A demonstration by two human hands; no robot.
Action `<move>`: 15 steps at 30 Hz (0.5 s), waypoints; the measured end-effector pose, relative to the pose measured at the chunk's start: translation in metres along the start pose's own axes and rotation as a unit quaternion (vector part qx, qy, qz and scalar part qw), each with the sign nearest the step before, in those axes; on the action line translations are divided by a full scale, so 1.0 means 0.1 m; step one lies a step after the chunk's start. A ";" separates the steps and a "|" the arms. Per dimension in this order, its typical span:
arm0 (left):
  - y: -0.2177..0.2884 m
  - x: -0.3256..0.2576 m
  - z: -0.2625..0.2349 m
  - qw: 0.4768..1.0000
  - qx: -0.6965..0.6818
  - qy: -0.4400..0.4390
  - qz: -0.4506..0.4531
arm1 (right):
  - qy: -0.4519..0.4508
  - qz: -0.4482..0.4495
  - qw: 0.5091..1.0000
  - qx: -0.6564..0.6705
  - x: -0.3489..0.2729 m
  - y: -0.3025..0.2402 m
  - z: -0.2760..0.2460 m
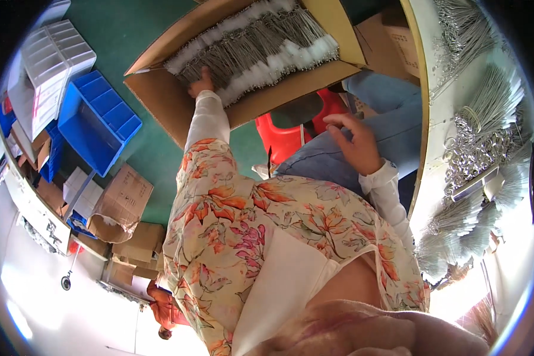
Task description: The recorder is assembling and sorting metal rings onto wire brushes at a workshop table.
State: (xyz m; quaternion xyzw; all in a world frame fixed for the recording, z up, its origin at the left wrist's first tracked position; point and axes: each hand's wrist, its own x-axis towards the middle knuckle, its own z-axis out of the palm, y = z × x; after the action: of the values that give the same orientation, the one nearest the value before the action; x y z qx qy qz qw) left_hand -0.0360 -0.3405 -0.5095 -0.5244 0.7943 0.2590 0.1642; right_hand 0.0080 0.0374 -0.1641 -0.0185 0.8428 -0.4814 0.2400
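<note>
An open cardboard box (291,89) stands in front of me. Inside lie rows of thin wire brushes (249,50) with looped metal ends and white bristles. My left hand (202,85) reaches over the near left wall and touches the brushes at that end, its thumb apart from the other fingers. Part of those fingers is hard to make out. Above my jeans-clad lap, my right hand (357,145) hangs with its fingers apart and holds nothing. Both sleeves are white, below a floral apron (219,196).
On the right, a table (442,107) bears piles of wire brushes (486,148). A red stool (285,136) stands below the box. To the left are a blue bin (95,121), white crates (59,53) and cardboard cartons (123,196). A person in orange (166,308) is farther off.
</note>
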 end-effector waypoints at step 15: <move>-0.18 0.68 -0.34 0.824 0.481 -0.126 0.271 | -0.092 0.048 0.995 0.009 0.19 -0.04 0.11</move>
State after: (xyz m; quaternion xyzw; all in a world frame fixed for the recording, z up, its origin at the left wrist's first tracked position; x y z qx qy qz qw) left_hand -0.0465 -0.4171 -0.5222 -0.1054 0.9006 -0.0578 0.4177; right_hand -0.0050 0.0208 -0.1726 -0.0205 0.8128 -0.4728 0.3398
